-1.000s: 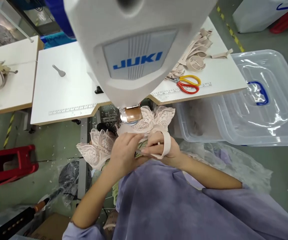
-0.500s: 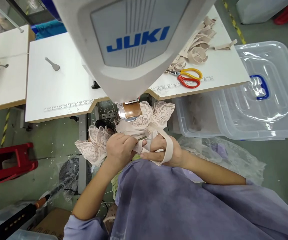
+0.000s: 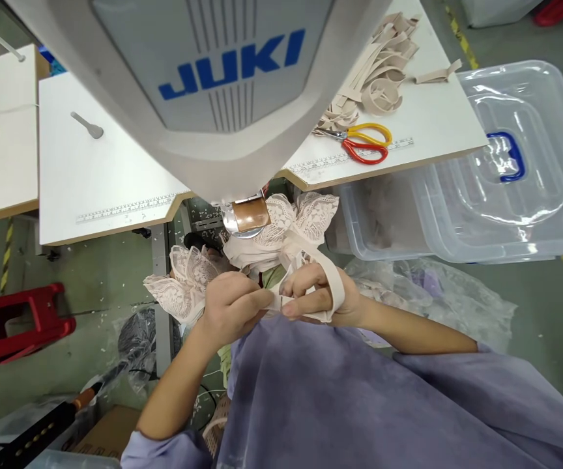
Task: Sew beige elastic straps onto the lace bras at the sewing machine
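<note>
Head view: the left hand and right hand nearly meet, both pinching the pale strap, whose slack arcs over the right fingers. That loop might twist or snag should the right hand turn, and a loose pinch could let the strap slip. The left fingertips' exact hold is hidden behind the thumb and knuckles. Just beyond the grip, the lace garment lies bunched; a hard tug could drag it askew if the strap is joined to it, though the join is hard to make out. Farther off, the sewing machine covers part of the white table, and its top is cut off.
</note>
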A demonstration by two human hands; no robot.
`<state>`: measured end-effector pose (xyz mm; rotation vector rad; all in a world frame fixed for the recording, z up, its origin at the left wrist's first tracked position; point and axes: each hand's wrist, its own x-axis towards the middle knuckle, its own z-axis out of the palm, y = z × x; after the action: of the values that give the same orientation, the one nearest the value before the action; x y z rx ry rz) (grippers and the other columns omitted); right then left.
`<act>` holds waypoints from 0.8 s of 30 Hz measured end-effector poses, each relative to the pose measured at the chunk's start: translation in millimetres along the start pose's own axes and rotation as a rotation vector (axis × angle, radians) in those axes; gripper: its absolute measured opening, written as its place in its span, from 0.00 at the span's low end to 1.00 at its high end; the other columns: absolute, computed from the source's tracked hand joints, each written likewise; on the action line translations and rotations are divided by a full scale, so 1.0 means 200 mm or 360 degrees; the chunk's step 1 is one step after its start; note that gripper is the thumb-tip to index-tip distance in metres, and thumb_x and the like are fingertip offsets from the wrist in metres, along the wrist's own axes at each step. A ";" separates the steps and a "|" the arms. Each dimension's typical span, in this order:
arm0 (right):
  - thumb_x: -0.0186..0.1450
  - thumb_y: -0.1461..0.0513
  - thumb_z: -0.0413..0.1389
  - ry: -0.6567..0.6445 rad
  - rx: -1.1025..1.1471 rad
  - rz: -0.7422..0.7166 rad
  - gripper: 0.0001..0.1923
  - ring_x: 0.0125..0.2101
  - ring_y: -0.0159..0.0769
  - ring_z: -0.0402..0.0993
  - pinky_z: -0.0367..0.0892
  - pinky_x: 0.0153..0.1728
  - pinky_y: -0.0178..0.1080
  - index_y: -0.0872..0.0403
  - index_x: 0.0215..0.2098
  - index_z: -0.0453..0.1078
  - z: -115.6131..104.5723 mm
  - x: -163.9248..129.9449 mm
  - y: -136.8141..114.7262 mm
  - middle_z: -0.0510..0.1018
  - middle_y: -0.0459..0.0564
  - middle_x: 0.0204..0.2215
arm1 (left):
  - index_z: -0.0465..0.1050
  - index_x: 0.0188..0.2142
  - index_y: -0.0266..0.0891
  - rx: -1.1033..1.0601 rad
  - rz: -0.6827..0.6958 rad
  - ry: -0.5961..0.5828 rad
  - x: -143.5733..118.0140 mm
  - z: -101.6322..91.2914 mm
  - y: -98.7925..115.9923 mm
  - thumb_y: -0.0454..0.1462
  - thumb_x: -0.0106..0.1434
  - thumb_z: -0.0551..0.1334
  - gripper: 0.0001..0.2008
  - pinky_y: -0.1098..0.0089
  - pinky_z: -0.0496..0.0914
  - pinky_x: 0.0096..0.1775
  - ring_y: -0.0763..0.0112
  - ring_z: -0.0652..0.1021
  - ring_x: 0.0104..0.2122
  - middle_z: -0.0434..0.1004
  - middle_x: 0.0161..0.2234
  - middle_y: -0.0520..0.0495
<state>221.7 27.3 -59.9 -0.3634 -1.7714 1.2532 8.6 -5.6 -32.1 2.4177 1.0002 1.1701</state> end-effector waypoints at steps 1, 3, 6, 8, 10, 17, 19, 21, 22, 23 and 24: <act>0.61 0.66 0.67 0.0010 0.0008 -0.0111 0.12 0.27 0.34 0.78 0.76 0.30 0.35 0.47 0.43 0.80 0.00 0.01 0.00 0.75 0.44 0.24 | 0.69 0.39 0.42 0.0010 0.0011 -0.0016 0.00 0.00 0.00 0.33 0.68 0.59 0.03 0.70 0.64 0.29 0.72 0.72 0.23 0.73 0.24 0.52; 0.63 0.68 0.65 0.0018 -0.0015 -0.0312 0.17 0.28 0.34 0.78 0.76 0.30 0.35 0.48 0.48 0.78 0.00 0.03 -0.01 0.75 0.44 0.26 | 0.70 0.39 0.42 0.0035 0.0029 -0.0034 0.00 -0.01 0.01 0.34 0.69 0.58 0.03 0.69 0.63 0.28 0.72 0.71 0.21 0.72 0.22 0.53; 0.64 0.68 0.64 0.0034 -0.0086 -0.0348 0.15 0.28 0.34 0.78 0.77 0.32 0.34 0.50 0.48 0.77 0.00 0.04 -0.02 0.74 0.45 0.27 | 0.70 0.37 0.42 0.0101 0.0009 -0.0033 -0.01 0.00 0.01 0.35 0.71 0.55 0.07 0.69 0.63 0.27 0.73 0.69 0.20 0.70 0.20 0.54; 0.65 0.67 0.63 0.0053 -0.0093 -0.0336 0.13 0.29 0.34 0.79 0.78 0.33 0.34 0.49 0.47 0.77 0.01 0.04 -0.03 0.73 0.45 0.27 | 0.70 0.35 0.42 0.0119 -0.0005 -0.0007 -0.02 0.01 0.02 0.36 0.71 0.55 0.08 0.69 0.63 0.27 0.73 0.69 0.20 0.69 0.20 0.54; 0.66 0.65 0.63 0.0075 -0.0082 -0.0335 0.12 0.30 0.34 0.80 0.79 0.34 0.34 0.48 0.47 0.77 0.01 0.04 -0.03 0.73 0.45 0.27 | 0.68 0.34 0.42 0.0098 -0.0003 0.0043 -0.02 0.01 0.02 0.36 0.71 0.57 0.07 0.69 0.63 0.27 0.73 0.68 0.20 0.68 0.19 0.54; 0.68 0.66 0.61 0.0082 -0.0063 -0.0374 0.09 0.34 0.32 0.79 0.79 0.38 0.32 0.51 0.47 0.76 0.03 0.03 -0.03 0.72 0.45 0.29 | 0.67 0.38 0.41 0.0062 0.0052 0.0058 -0.02 0.01 0.02 0.33 0.69 0.59 0.02 0.70 0.63 0.26 0.73 0.66 0.20 0.66 0.19 0.56; 0.68 0.67 0.61 0.0086 -0.0046 -0.0383 0.08 0.35 0.31 0.79 0.79 0.40 0.32 0.54 0.46 0.76 0.03 0.03 -0.02 0.71 0.46 0.30 | 0.68 0.39 0.40 0.0054 0.0096 0.0041 -0.02 0.01 0.02 0.32 0.68 0.59 0.02 0.70 0.64 0.27 0.73 0.66 0.20 0.66 0.19 0.56; 0.68 0.67 0.61 0.0074 -0.0040 -0.0389 0.07 0.36 0.31 0.78 0.78 0.42 0.32 0.56 0.45 0.76 0.03 0.03 -0.02 0.71 0.46 0.31 | 0.69 0.39 0.39 0.0038 0.0097 0.0031 -0.02 0.01 0.02 0.31 0.68 0.58 0.03 0.69 0.64 0.27 0.72 0.66 0.21 0.67 0.19 0.55; 0.67 0.67 0.61 0.0072 -0.0041 -0.0396 0.07 0.35 0.31 0.78 0.78 0.42 0.32 0.56 0.45 0.76 0.03 0.03 -0.02 0.71 0.47 0.31 | 0.69 0.39 0.39 0.0026 0.0093 0.0036 -0.02 0.01 0.03 0.31 0.68 0.58 0.03 0.69 0.64 0.27 0.72 0.66 0.21 0.66 0.19 0.54; 0.67 0.67 0.61 0.0068 -0.0042 -0.0401 0.08 0.35 0.31 0.77 0.78 0.41 0.32 0.57 0.45 0.76 0.03 0.02 -0.02 0.71 0.47 0.31 | 0.69 0.38 0.38 0.0018 0.0089 0.0040 -0.02 0.01 0.03 0.30 0.68 0.58 0.03 0.69 0.64 0.27 0.72 0.66 0.21 0.66 0.19 0.54; 0.67 0.67 0.61 0.0067 -0.0044 -0.0407 0.08 0.35 0.31 0.77 0.78 0.41 0.32 0.57 0.45 0.76 0.03 0.02 -0.02 0.71 0.47 0.31 | 0.68 0.38 0.38 0.0015 0.0090 0.0044 -0.02 0.01 0.03 0.30 0.67 0.58 0.03 0.69 0.63 0.27 0.72 0.65 0.20 0.66 0.19 0.54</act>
<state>214.9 25.1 -54.8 -0.1706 -1.7389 1.0338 11.7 -12.6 -32.3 2.4586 0.9529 1.2232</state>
